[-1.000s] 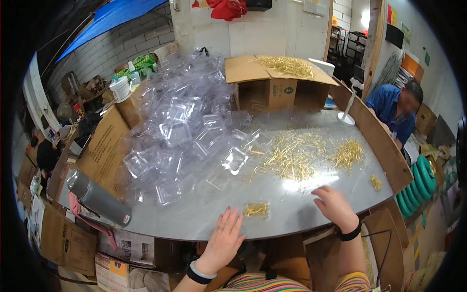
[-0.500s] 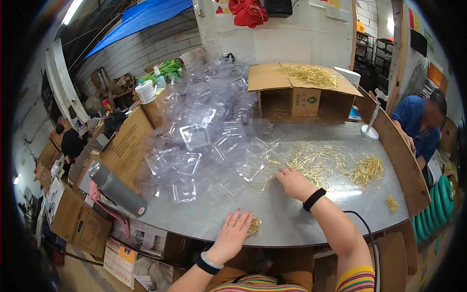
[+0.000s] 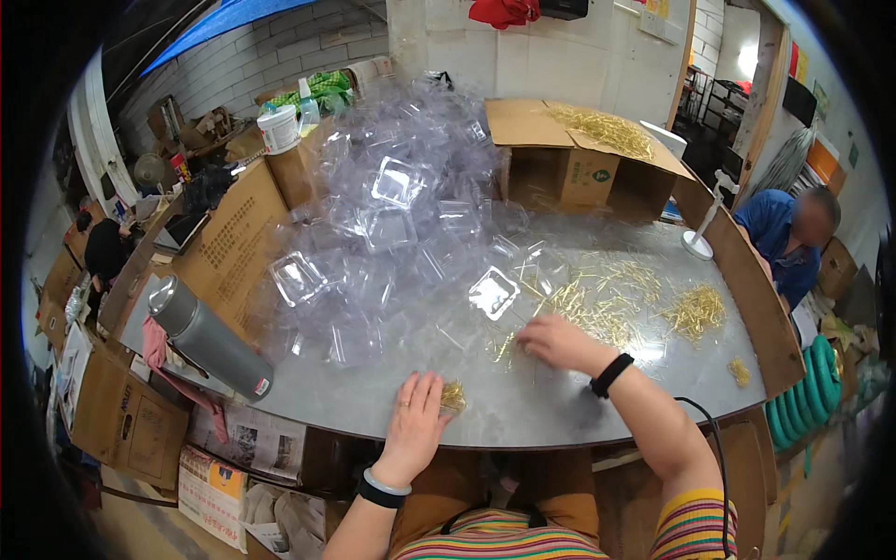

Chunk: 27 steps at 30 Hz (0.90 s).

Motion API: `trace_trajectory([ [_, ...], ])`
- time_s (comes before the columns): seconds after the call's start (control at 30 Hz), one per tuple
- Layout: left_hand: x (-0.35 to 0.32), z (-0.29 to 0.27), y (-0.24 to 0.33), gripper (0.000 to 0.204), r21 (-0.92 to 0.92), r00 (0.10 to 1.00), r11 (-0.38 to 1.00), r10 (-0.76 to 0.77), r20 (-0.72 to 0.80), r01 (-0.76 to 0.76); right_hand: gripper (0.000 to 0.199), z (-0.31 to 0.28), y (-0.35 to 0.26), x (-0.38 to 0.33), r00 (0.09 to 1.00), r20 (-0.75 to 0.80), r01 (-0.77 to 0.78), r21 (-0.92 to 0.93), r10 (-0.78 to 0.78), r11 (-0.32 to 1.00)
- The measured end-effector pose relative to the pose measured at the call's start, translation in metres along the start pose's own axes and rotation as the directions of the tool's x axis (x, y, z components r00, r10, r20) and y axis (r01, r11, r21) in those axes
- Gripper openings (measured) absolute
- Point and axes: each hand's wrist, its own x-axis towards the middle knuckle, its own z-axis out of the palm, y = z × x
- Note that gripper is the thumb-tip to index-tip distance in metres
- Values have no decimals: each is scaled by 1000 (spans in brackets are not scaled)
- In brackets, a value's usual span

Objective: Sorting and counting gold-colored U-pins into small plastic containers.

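Note:
My left hand point(image 3: 417, 415) lies flat near the table's front edge, its fingers stretched out. A small bundle of short thin gold strips point(image 3: 454, 397), like twist ties, touches its thumb side. Farther right, my right hand point(image 3: 565, 343) hovers low over the table with its fingers curled and their tips drawn together. What the fingertips pinch is too small to make out. Loose gold strips point(image 3: 597, 303) lie scattered just beyond that hand. A denser pile of gold strips point(image 3: 696, 313) sits to the right, with a small clump point(image 3: 739, 372) nearer the edge.
Clear plastic trays point(image 3: 392, 229) are heaped across the table's left and back. A grey flask point(image 3: 210, 341) stands at the left edge. Behind stands a cardboard box point(image 3: 523, 126) with gold strips on top. A white stand point(image 3: 697, 245) is at the right; a person in blue point(image 3: 789, 233) sits beyond.
The whole view has shifted slightly. My right hand has moved a little toward the near left, and its fingers have drawn in. The left hand stays beside the small bundle.

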Motion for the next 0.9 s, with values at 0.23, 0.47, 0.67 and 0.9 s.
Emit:
trace_trajectory([
  [0.23,-3,1,-5,63,-50,1000,999,-20,-5,20,30,-4,16,-3,985,131,-137,178,114,975],
  [0.47,8,-3,-3,64,-115,999,993,-13,32,17,26,-9,-16,31,964,183,-185,-71,195,980],
  [0.67,-5,-7,-9,65,-109,997,994,-19,74,27,40,35,-63,6,992,45,120,-66,-117,991],
  [0.9,8,4,-11,65,-105,999,994,5,33,-1,51,9,-41,-38,983,21,-181,-62,183,981],
])
